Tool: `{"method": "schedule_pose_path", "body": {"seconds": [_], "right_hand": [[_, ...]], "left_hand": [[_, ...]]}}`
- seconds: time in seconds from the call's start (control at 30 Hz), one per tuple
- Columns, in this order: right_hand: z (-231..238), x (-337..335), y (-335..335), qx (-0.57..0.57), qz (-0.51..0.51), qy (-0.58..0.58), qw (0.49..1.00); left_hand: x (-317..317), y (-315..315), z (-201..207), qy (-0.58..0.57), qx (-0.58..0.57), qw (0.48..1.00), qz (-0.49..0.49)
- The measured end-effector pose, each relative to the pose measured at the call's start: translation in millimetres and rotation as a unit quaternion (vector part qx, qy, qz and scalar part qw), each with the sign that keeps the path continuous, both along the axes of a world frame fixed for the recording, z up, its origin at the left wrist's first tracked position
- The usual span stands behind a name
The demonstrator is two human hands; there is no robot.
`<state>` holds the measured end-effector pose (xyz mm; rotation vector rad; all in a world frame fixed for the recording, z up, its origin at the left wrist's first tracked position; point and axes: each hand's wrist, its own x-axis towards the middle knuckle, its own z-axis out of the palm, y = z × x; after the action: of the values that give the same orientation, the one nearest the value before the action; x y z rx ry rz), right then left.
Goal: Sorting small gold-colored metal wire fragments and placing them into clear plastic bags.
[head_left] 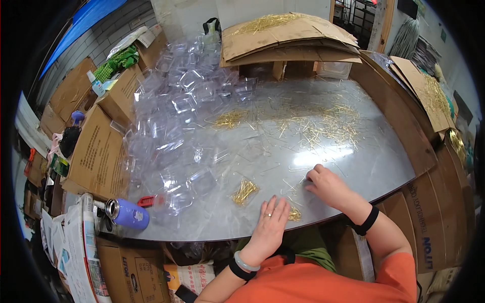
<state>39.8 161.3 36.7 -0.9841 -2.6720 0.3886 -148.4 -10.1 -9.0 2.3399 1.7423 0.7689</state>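
Observation:
My left hand [270,224] rests near the table's front edge with its fingers stretched out, a ring on one of them. Beside its fingertips lies a small pile of gold wire pieces [294,214], partly covered by the hand. To its left is a larger bundle of gold wire pieces [245,192]. My right hand [326,187] is on the tabletop to the right, its fingers curled together in a pinch; whatever they hold is hidden. A few loose thin wires [289,188] lie between the two hands.
Clear plastic boxes [182,103] are heaped across the table's left side. More gold wires [328,126] lie scattered farther back. Cardboard sheets [288,38] form a raised cover at the far edge. An uncapped purple bottle [130,214] and a red tool [146,201] sit front left.

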Motion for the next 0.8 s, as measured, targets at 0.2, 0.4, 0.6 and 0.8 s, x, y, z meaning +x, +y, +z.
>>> {"method": "schedule_pose_path", "body": {"seconds": [0.2,0.4,0.6,0.8], "right_hand": [[-11,-10,-21,-0.053,0.055,0.026,0.997],[1,-14,-14,0.018,0.062,0.016,0.998],[-6,-20,-28,0.046,0.159,-0.003,0.986],[3,-11,-30,-0.065,0.167,0.023,0.984]], "left_hand": [[0,-1,0,-0.011,0.002,1.0,-0.009],[3,0,-2,-0.058,0.009,0.998,0.014],[3,3,0,-0.042,0.012,0.999,0.012],[3,3,2,-0.026,-0.019,0.999,0.024]]}}
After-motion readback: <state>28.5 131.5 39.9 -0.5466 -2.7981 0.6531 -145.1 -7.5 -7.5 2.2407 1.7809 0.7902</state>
